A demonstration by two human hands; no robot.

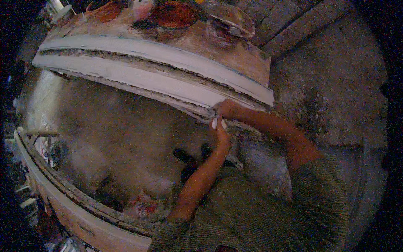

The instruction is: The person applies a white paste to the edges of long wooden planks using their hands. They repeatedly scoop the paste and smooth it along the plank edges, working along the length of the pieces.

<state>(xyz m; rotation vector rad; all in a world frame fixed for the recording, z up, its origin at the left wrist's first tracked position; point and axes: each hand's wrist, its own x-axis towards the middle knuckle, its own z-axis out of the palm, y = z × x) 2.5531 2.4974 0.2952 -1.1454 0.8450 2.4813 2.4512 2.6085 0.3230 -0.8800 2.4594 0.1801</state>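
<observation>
Left hand [219,128] pinches a small white lump [214,123] against the white moulding strip [138,80]; right hand [226,108] grips the strip's right end.

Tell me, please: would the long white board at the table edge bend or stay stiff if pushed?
The long white board probably stays stiff: it looks thick and runs the whole edge. It seems heavy. Its underside looks crumbly, so bits may flake where the hands, left hand and right hand, touch it.
</observation>
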